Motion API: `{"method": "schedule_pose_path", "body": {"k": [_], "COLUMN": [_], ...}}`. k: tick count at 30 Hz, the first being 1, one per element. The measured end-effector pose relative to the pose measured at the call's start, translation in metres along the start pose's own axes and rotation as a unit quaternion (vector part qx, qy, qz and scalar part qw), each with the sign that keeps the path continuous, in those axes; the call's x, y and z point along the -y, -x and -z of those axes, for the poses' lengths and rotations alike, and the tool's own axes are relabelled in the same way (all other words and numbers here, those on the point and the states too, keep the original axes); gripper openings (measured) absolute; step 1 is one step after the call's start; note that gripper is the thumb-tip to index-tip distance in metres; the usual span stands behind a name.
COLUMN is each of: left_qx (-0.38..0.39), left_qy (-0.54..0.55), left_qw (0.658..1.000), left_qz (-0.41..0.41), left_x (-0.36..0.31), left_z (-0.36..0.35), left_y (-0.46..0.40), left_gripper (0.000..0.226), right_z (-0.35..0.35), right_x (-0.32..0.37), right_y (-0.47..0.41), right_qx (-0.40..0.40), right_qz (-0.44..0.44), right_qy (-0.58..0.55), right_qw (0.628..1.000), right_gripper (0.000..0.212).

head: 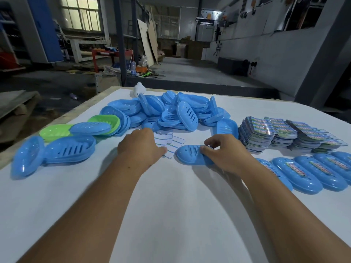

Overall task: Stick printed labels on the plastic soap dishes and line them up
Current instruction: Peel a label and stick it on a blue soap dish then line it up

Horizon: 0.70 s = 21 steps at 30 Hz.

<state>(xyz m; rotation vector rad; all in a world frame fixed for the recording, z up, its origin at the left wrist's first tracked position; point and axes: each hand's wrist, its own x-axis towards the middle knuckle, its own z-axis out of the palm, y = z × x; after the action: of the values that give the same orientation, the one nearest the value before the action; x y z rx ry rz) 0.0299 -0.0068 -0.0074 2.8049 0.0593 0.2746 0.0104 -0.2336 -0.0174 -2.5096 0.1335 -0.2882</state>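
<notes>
The right hand (226,154) grips a blue oval plastic soap dish (191,155) lying upside down on the white tabletop (171,205), thumb and fingers curled over its right end. The left hand (140,147) rests on a small scatter of white paper strips with blue lines (171,142), its fingertips hidden, so whether it pinches one cannot be told. Behind them lies a heap of unlabelled blue soap dishes (171,111), with two green plastic dishes (57,130) at the left. Stacks of colourful printed labels (281,133) sit to the right, and in front of them a row of labelled blue dishes (313,173) lies side by side.
</notes>
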Motion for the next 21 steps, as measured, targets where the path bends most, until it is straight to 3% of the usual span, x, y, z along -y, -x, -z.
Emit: {"method": "schedule_pose_path", "body": {"k": [5, 8, 10, 12, 14, 16, 19, 21], "left_qx": [0.003, -0.032, -0.049, -0.045, -0.025, -0.010, 0.016, 0.030], "left_qy": [0.039, 0.075, 0.196, 0.341, 0.439, 0.494, 0.529, 0.522], "left_qw": [0.999, 0.996, 0.979, 0.939, 0.898, 0.869, 0.848, 0.852], "left_qz": [0.008, 0.020, 0.032, 0.026, 0.007, -0.006, -0.022, -0.028], "left_x": [-0.002, -0.002, -0.005, -0.012, -0.020, -0.027, -0.031, -0.033], "left_z": [-0.001, 0.000, 0.002, 0.003, 0.004, 0.003, -0.001, -0.002], "left_y": [-0.002, -0.006, -0.008, -0.009, -0.006, -0.003, 0.000, 0.001], "left_gripper": [0.057, 0.031, 0.014, 0.008, 0.011, 0.017, 0.030, 0.034], "right_z": [0.001, 0.001, 0.001, 0.001, 0.002, 0.002, -0.001, 0.000], "right_x": [0.002, 0.002, 0.003, 0.004, 0.010, 0.016, 0.022, 0.023], "right_y": [0.001, 0.002, 0.004, 0.005, 0.006, 0.008, 0.012, 0.012], "right_qx": [0.006, 0.012, -0.003, -0.054, -0.088, -0.046, 0.041, 0.039], "right_qz": [-0.003, -0.005, 0.001, 0.035, 0.069, 0.077, 0.087, 0.093], "right_qy": [0.000, 0.000, 0.022, 0.042, -0.021, -0.141, -0.241, -0.256], "right_qw": [1.000, 1.000, 1.000, 0.997, 0.993, 0.986, 0.966, 0.961], "right_gripper": [0.034, 0.036, 0.038, 0.036, 0.032, 0.028, 0.008, 0.005]}}
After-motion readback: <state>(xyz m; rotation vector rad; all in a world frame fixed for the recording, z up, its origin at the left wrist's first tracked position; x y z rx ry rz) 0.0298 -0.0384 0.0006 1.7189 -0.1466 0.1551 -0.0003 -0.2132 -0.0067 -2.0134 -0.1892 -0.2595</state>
